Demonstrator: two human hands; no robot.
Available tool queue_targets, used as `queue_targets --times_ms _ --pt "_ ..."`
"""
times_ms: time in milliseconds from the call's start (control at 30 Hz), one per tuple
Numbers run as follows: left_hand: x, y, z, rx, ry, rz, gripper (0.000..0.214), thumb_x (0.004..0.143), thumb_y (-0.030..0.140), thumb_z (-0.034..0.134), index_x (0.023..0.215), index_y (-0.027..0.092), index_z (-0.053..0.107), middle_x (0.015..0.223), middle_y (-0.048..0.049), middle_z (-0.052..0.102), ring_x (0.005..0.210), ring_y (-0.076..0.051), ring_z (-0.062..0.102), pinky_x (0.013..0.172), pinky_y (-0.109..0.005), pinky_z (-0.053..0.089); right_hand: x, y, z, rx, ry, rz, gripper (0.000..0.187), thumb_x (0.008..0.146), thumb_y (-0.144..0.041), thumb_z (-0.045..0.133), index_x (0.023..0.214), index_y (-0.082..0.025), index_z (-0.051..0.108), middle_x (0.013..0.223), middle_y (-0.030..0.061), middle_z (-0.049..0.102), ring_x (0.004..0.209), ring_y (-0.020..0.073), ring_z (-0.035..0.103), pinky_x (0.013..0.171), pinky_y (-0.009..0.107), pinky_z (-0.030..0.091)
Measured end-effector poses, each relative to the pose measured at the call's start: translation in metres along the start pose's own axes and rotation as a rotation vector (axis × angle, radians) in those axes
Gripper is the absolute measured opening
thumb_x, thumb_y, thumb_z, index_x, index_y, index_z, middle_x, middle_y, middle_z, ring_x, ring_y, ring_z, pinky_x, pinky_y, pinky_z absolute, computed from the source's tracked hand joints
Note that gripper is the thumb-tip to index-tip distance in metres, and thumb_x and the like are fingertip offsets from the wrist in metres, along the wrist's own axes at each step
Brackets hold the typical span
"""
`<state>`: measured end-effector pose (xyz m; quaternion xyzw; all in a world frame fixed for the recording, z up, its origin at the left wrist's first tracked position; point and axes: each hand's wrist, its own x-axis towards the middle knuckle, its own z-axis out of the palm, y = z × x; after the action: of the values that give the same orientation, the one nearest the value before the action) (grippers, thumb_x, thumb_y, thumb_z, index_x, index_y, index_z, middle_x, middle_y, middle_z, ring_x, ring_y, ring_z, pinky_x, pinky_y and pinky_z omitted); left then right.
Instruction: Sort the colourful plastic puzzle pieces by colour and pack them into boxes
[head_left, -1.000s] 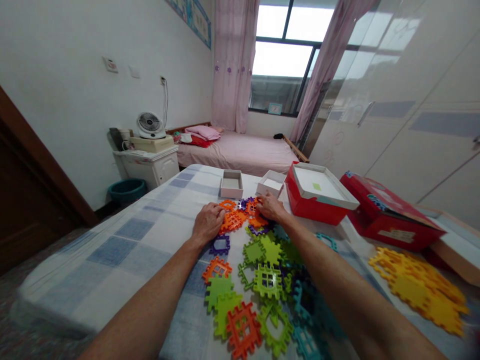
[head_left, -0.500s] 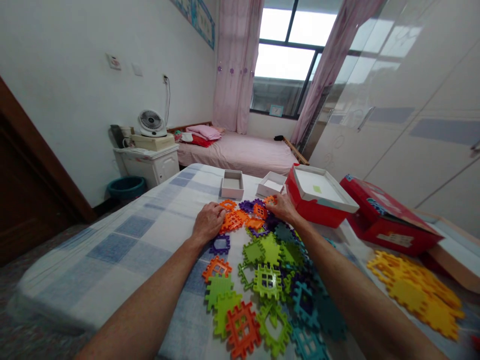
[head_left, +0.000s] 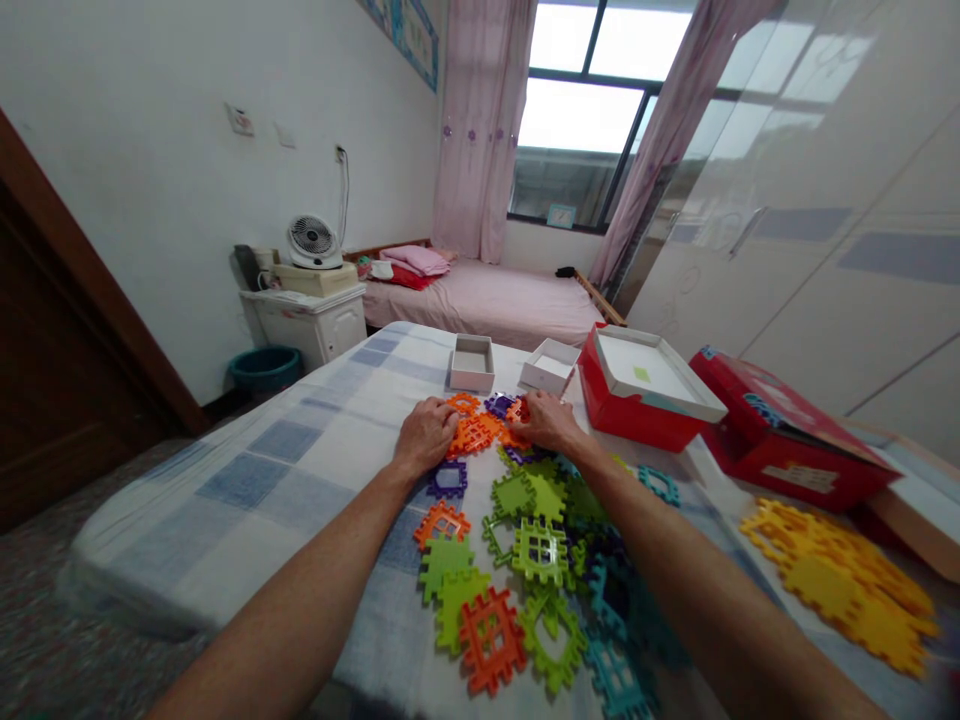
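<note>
Flat plastic interlocking building pieces with notched edges lie in a loose heap on the checked cloth. My left hand is closed, its bent fingers pressed against the left side of a cluster of orange building pieces. Across from it, my right hand has its fingers pinched down at an orange building piece on the cluster's right side; its fingertips are partly hidden. Purple pieces lie beside and behind the orange ones. Nearer to me are green pieces, a red-orange piece and teal pieces, partly under my right forearm.
Two small white boxes, one grey inside and one lighter, stand behind the pieces. To the right are a red box with a white lid, another red box and a yellow pile. A bed stands beyond.
My right hand has moved left, from the far right of the orange pieces in against the cluster. My left hand stays at its left side. The view has shifted slightly.
</note>
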<state>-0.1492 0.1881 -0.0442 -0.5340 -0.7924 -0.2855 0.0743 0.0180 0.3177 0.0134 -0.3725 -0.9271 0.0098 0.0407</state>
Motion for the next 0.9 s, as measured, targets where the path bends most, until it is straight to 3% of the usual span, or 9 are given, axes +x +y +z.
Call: queue_targets --times_ms 233,333,467,600,733,900 --pt "0.000 0.000 0.001 -0.004 0.002 0.005 0.034 0.090 0.027 0.037 0.095 0.019 0.071 0.105 -0.0080 0.066 0.099 -0.022 0.057 0.094 -0.035 0.044 -0.009 0.006 -0.013 0.073 0.175 0.019 0.043 0.084 -0.040 0.047 0.117 -0.013 0.054 0.115 0.0167 0.059 0.098 0.0254 0.059 0.081 0.032 0.043" --pt "0.000 -0.001 0.001 -0.006 -0.001 0.005 0.034 0.090 0.027 0.037 0.095 0.019 0.070 0.105 -0.0075 0.066 0.100 -0.021 0.057 0.095 -0.034 0.043 -0.018 0.001 -0.018 0.080 0.090 -0.061 0.040 0.085 -0.041 0.045 0.111 -0.014 0.058 0.110 0.0149 0.062 0.094 0.0235 0.061 0.077 0.030 0.043" --pt "0.000 -0.001 0.001 -0.009 -0.005 0.001 0.035 0.090 0.028 0.037 0.097 0.019 0.070 0.105 -0.0076 0.066 0.099 -0.022 0.057 0.093 -0.034 0.044 -0.031 -0.013 -0.015 -0.072 -0.059 -0.111 0.038 0.082 -0.044 0.049 0.099 -0.014 0.064 0.102 0.0157 0.067 0.094 0.0283 0.061 0.078 0.035 0.044" --pt "0.000 -0.001 0.000 -0.010 -0.004 0.013 0.035 0.090 0.028 0.037 0.096 0.019 0.070 0.104 -0.0083 0.066 0.099 -0.022 0.057 0.093 -0.034 0.044 -0.033 -0.020 -0.008 -0.109 -0.074 -0.092 0.043 0.082 -0.050 0.048 0.097 -0.014 0.066 0.106 0.0170 0.066 0.101 0.0319 0.059 0.082 0.041 0.043" --pt "-0.001 -0.001 0.001 -0.025 0.005 0.011 0.034 0.090 0.028 0.038 0.093 0.018 0.071 0.104 -0.0098 0.066 0.101 -0.022 0.057 0.096 -0.035 0.043 -0.030 -0.017 -0.008 -0.081 -0.070 -0.076 0.042 0.079 -0.050 0.052 0.095 -0.014 0.066 0.107 0.0170 0.066 0.098 0.0309 0.060 0.079 0.038 0.044" --pt "0.002 -0.002 0.002 -0.105 0.020 -0.030 0.032 0.089 0.026 0.039 0.091 0.020 0.070 0.100 -0.0072 0.067 0.101 -0.020 0.058 0.098 -0.033 0.041 -0.028 -0.012 -0.018 0.131 0.060 -0.046 0.041 0.086 -0.046 0.043 0.097 -0.014 0.065 0.098 0.0135 0.068 0.090 0.0238 0.062 0.075 0.031 0.042"
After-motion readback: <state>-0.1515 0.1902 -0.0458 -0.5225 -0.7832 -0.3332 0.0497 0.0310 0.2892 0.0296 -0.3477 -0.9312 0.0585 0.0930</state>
